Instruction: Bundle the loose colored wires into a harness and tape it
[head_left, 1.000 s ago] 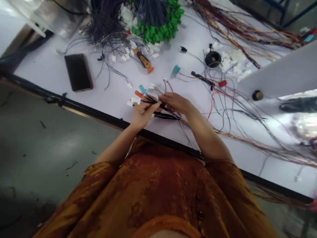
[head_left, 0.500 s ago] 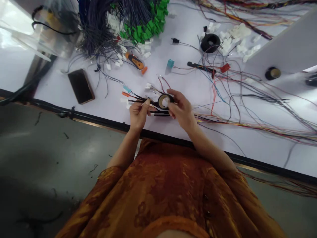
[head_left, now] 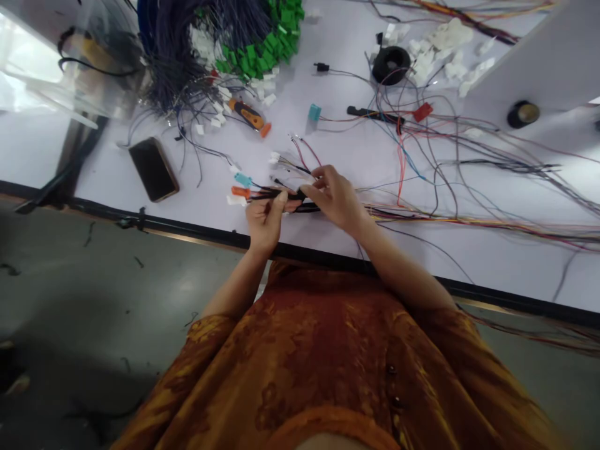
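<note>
Head view. The black-taped bundle of thin wires sits just above the near edge of the white worktable, held between both hands near the middle of the scene. The left hand is closed on it from the near side, with the thumb pressed along the taped stretch. The right hand pinches it just to the right, fingertips curled over the top. Whether anything else sits in that palm I cannot tell.

The bundle looks light and limp. It would likely sag wherever it is unsupported, and its loose strands could splay and snag on the other wires lying about. The taped section seems the firmest, least slippery place to grip. The small plastic ends would tug on their thin leads, so they make poor handholds.

At the hands the bundle is a slim, dark cord. To the left it fans into short leads ending in an orange connector, a teal connector and a white connector. To the right it runs off as a long multicoloured strand across the table.

A dark phone lies to the left, and an orange-handled tool sits farther off. A heap of green connectors lies at the far edge, and a black tape roll at the far right.
</note>
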`<state>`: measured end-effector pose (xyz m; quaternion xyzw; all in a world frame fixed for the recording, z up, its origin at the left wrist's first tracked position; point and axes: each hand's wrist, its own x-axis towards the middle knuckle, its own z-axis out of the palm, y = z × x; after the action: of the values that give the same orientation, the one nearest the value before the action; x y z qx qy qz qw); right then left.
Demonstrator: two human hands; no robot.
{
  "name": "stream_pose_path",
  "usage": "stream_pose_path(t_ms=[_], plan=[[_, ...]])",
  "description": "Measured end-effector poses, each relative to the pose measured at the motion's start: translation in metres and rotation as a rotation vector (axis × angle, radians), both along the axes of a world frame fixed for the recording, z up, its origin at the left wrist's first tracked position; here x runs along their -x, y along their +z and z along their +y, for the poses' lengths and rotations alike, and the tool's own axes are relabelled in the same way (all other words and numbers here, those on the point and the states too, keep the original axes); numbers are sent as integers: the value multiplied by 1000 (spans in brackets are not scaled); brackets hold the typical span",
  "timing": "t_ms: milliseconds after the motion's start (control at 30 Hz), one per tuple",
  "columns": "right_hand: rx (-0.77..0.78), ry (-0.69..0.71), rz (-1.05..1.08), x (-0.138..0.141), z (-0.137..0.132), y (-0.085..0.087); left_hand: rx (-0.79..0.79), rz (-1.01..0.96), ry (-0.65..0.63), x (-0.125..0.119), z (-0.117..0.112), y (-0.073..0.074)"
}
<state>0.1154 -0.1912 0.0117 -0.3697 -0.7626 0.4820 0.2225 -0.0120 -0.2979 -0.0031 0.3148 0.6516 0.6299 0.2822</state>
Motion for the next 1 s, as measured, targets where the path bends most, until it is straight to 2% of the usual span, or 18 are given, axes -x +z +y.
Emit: stream_pose_path(t_ms=[133, 200, 233, 267, 333, 367, 433, 500, 533, 600, 667, 733, 800, 933, 1000], plan=[[489, 138, -72, 31, 42, 6, -28, 141, -3, -4, -8, -2], [633, 47, 2, 34, 48, 7, -13, 158, 16, -1, -9, -5], [627, -28, 53, 31, 45, 7, -7, 153, 44, 1, -9, -6], [570, -92, 100, 24, 38, 5, -5, 139, 80, 3, -7, -8], [322, -124, 152, 3, 12, 0, -4, 101, 147, 6, -2, -9], [177, -78, 142, -9, -5, -5, 1, 81, 161, 7, 1, -10], [-28, 130, 67, -29, -35, -13, 18, 36, 153, 6, 8, -10], [-114, 249, 56, -40, -51, -20, 21, -14, 132, 4, 12, -9], [-114, 225, 77, -40, -52, -22, 12, -32, 121, 3, 13, -8], [-5, 49, 135, -32, -38, -21, -8, -29, 84, -1, 12, -4], [250, -88, 138, -18, -14, -16, -20, 28, 20, -4, 8, -1], [548, -79, 111, -3, 8, -12, -17, 93, -40, -6, 4, 1], [770, -78, 143, 8, 22, -11, -12, 106, -50, -5, 3, -1], [966, -284, 351, 9, 27, -17, 3, -76, 48, 1, 7, -16], [990, -331, 398, 2, 24, -21, -20, -175, -4, 5, 11, -24]])
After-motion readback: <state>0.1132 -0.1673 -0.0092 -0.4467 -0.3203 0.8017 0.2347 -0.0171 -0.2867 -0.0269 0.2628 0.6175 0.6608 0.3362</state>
